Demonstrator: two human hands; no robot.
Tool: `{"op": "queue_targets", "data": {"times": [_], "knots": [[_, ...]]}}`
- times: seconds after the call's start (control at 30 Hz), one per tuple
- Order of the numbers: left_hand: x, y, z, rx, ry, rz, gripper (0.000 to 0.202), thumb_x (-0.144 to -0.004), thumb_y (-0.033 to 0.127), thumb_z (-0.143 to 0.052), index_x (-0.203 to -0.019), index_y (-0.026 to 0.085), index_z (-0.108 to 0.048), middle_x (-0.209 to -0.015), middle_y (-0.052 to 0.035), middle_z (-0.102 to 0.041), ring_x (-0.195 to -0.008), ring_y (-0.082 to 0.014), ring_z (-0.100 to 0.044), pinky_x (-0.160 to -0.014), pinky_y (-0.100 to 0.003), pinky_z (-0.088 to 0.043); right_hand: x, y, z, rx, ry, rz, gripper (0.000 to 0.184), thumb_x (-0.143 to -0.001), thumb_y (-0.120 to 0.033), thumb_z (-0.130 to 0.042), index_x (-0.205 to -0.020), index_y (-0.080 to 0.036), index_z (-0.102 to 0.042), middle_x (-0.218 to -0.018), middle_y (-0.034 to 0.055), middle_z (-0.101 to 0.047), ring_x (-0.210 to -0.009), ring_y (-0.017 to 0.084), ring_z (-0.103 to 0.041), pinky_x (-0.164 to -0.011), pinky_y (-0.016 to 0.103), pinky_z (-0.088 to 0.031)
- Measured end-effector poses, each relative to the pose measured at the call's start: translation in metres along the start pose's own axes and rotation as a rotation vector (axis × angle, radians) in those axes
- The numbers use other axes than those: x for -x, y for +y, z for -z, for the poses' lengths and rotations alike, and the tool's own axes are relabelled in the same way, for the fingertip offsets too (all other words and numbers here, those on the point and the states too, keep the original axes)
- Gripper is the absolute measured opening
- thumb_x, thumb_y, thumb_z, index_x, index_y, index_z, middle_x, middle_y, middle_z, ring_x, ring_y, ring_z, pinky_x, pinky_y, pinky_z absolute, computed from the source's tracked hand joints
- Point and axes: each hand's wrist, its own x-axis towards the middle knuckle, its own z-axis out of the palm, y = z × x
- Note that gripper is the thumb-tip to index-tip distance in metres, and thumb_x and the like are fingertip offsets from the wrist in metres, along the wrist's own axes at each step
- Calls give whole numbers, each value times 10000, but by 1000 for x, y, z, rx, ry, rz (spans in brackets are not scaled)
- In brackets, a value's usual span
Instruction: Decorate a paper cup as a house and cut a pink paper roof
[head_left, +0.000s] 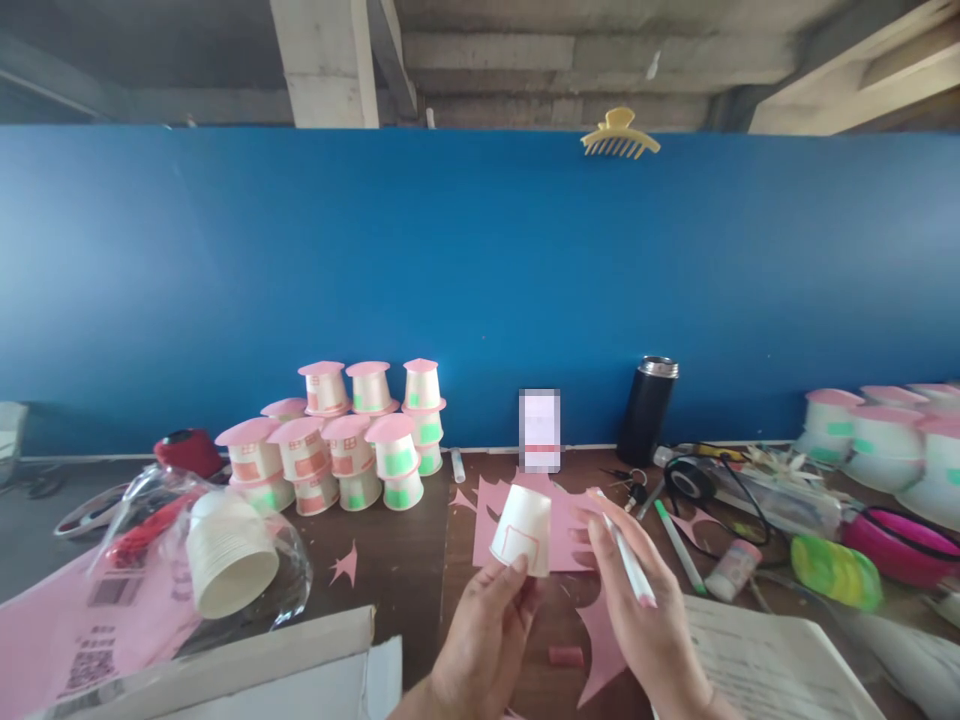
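Observation:
My left hand (484, 625) grips a small white paper cup (523, 528) upside down, above the dark table; a red outline is drawn on the cup's side. My right hand (637, 600) is closed round a white pen (628, 556) just right of the cup, with the pen lying along the fingers. Pink paper sheets (562, 525) with cut edges lie on the table under and behind the cup.
Stacked paper-cup houses with pink roofs (341, 440) stand at the back left, more at the far right (885, 435). A bagged sleeve of white cups (225, 560), a black flask (646, 410), a tape roll (688, 480), a green marker (679, 545), a cardboard box (247, 675) and a blue wall panel (480, 280) surround me.

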Motion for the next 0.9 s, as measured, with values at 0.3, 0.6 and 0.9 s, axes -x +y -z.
{"op": "queue_targets", "data": {"times": [0.3, 0.6, 0.9], "knots": [[9, -5, -7, -113, -246, 135, 273, -740, 194, -763, -991, 92, -730, -803, -91, -700, -664, -136, -626, -722, -257, -506, -6, 8, -7, -479, -191, -406, 601, -790, -455, -722, -1299, -227, -498, -1003, 65, -741, -845, 257, -716, -551, 261, -525], [7, -3, -4, -105, -178, 216, 234, -740, 174, -758, -957, 97, -720, -837, -99, -695, -667, -127, -631, -610, -224, -505, -9, 13, -9, -564, -175, -441, 591, -808, -449, -698, -1311, -212, -499, -807, 35, -734, -630, 196, -678, -476, 238, -481], [1, -9, 4, -42, -26, 212, 110, -733, 127, -753, -795, 64, -687, -668, -66, -662, -562, -122, -626, -569, -239, -557, -8, 18, -7, -436, -146, -407, 560, -800, -476, -701, -1273, -230, -529, -971, 46, -742, -835, 241, -706, -665, 294, -548]]}}
